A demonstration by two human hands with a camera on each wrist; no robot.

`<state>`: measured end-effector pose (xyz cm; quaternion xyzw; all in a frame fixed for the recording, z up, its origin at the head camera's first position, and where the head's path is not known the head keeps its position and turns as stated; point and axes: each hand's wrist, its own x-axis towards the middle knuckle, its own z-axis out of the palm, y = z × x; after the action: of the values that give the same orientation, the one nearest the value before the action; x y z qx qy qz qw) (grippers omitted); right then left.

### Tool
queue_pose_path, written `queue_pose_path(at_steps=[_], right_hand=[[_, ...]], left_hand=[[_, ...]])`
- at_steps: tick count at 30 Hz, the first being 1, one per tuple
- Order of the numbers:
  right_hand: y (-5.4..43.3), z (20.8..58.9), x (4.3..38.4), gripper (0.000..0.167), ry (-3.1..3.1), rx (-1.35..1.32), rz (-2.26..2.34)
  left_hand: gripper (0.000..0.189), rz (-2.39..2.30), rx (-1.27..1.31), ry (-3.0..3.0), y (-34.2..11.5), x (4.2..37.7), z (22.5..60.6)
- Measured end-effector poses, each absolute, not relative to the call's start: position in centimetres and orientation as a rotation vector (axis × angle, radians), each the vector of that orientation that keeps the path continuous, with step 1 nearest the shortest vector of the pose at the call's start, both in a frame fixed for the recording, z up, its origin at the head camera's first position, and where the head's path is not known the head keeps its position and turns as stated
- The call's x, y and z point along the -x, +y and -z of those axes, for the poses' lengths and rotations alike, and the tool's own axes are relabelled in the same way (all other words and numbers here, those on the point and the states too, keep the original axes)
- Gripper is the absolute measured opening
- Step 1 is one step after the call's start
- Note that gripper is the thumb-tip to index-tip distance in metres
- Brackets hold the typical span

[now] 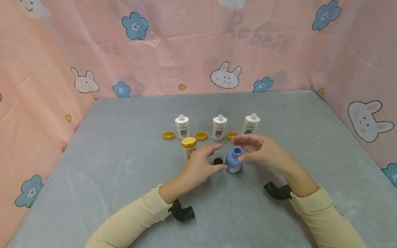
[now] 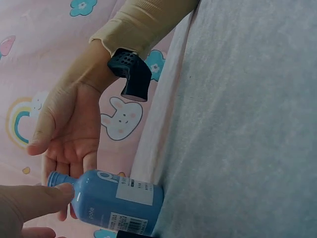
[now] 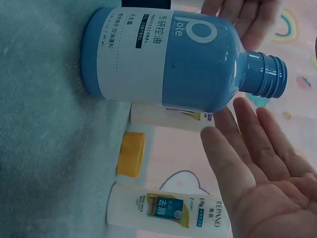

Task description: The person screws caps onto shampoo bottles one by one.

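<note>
Left grip (image 1: 202, 164) and right grip (image 1: 263, 150) spread loosely around the blue bottle (image 1: 233, 163), grasping nothing, since it apparently stands steady on the bench (image 1: 118, 165) unaided.

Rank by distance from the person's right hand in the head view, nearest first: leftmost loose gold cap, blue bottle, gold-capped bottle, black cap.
From the right hand:
1. Blue bottle: on its left.
2. Black cap: just left of the blue bottle.
3. Gold-capped bottle: farther left, partly hidden by the left hand.
4. Leftmost loose gold cap: farthest left, beside a white bottle.
</note>
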<state>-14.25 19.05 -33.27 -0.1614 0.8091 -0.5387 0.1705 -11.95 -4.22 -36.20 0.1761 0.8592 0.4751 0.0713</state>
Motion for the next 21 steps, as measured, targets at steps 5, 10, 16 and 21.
queue_pose_path(at_steps=[5,10,16,21], right_hand=[[19.3,33.6,14.5,0.065,2.229,0.479,1.527],[19.5,34.1,15.0,0.068,2.181,0.467,1.499],[19.7,34.8,15.5,0.068,2.130,0.482,1.449],[19.8,35.1,15.7,0.072,2.085,0.465,1.454]], left_hand=[[0.062,-1.363,-0.519,2.601,-4.1,12.1,36.7],[0.065,-1.299,-0.520,2.583,-4.1,12.3,37.2],[0.065,-1.291,-0.494,2.561,-4.1,12.4,37.5],[0.063,-1.291,-0.488,2.541,-4.1,12.7,37.8]])
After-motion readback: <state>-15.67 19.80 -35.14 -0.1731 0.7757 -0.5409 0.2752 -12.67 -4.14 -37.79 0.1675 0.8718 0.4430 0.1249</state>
